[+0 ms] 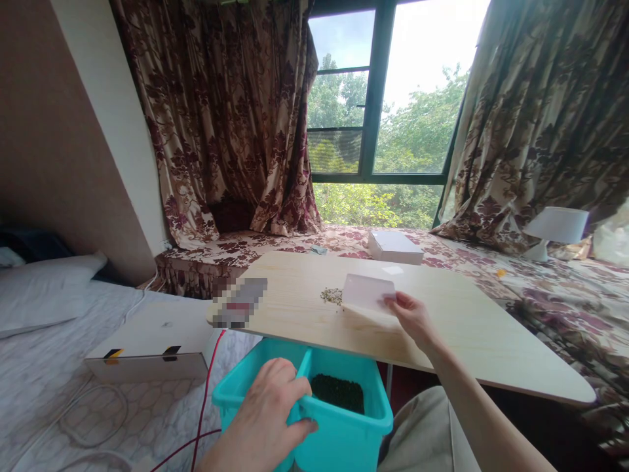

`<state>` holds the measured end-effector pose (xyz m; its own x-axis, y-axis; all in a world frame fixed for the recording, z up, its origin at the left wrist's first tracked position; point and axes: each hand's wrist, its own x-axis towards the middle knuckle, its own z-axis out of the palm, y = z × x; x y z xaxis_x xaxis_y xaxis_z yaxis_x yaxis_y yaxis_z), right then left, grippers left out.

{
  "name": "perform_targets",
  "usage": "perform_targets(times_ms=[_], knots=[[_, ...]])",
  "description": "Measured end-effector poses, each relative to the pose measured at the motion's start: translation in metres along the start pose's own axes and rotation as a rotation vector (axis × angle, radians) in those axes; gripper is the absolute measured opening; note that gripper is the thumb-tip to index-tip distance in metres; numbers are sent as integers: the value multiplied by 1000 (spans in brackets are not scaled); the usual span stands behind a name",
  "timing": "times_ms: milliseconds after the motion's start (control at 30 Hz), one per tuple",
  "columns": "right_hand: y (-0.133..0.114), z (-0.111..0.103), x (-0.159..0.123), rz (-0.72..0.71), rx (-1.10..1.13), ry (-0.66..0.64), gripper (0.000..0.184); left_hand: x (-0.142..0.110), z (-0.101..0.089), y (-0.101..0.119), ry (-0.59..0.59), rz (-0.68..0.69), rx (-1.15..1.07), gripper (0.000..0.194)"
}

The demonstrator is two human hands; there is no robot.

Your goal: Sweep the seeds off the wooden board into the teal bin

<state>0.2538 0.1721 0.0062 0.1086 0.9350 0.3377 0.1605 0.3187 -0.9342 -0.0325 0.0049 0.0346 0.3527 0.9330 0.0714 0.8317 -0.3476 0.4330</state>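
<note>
My left hand [268, 413] is closed over the rim and middle divider of a turquoise plastic bin [344, 436] held below the table's near edge. One compartment of the bin holds a layer of small dark seeds [338, 391]. My right hand [413, 318] pinches a white plastic scraper card [367, 292] that stands tilted on the light wooden table [442, 341]. Just left of the card lies a small pile of greenish seeds [332, 295] on the tabletop.
A white box [394, 246] and a white lamp [555, 229] sit on the floral-covered window seat behind the table. A flat cardboard box [152, 344] lies on the bed at left, with a red cable [209, 387] beside it. Curtains frame the window.
</note>
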Motion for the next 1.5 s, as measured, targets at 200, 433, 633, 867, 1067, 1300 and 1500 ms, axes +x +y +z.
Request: perform_targets(times_ms=[200, 433, 633, 867, 1067, 1300, 1500], knots=[[-5, 8, -2, 4, 0, -46, 35, 1, 2, -2, -6, 5, 0, 8], [-13, 1, -8, -13, 13, -54, 39, 0, 1, -3, -5, -5, -15, 8], [-13, -1, -22, -19, 22, -77, 40, -1, 0, -1, 8, -2, -11, 8], [-9, 11, -29, -63, -41, 10, 37, -1, -2, 0, 4, 5, -19, 13], [-16, 16, -30, -73, -51, 24, 36, -1, 0, -2, 4, -2, -22, 14], [-20, 14, -30, -137, -156, -41, 30, -2, 1, -3, 8, 6, -25, 12], [-20, 20, -21, -212, -313, -56, 24, -1, 1, -1, 5, 7, -23, 10]])
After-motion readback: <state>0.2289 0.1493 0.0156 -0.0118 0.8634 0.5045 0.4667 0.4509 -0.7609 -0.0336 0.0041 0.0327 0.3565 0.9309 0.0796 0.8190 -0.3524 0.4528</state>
